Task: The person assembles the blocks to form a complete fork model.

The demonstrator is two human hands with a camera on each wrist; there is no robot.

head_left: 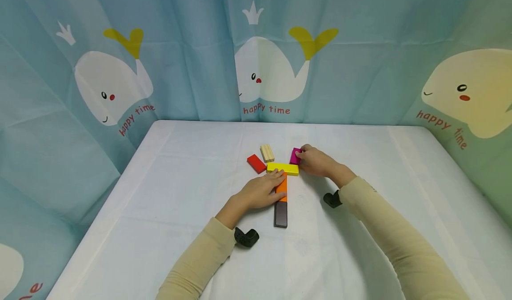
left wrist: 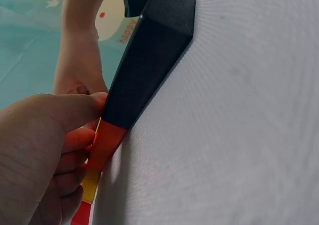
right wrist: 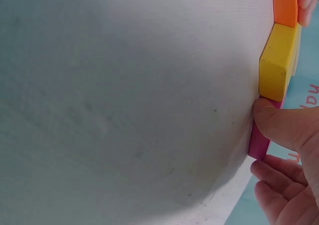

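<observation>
Several wooden blocks lie on the white table. A yellow block [head_left: 282,169] lies crosswise at the top of an orange block [head_left: 282,189], with a black block [head_left: 281,214] in line below the orange one. My left hand [head_left: 262,190] rests over the orange block, its fingertips at the yellow block's near edge and its thumb near the black block's end. On the other side, my right hand [head_left: 318,161] pinches a magenta block [head_left: 295,156] between thumb and fingers. In the right wrist view that magenta block [right wrist: 260,137] stands against an end of the yellow block [right wrist: 277,70].
A red block [head_left: 256,163] lies slanted at the yellow block's left end. A natural wood block [head_left: 267,153] sits just behind the yellow one. Beyond the table's far edge hangs a blue curtain [head_left: 192,69] with whale prints. Black wrist devices [head_left: 247,238] are worn on both wrists.
</observation>
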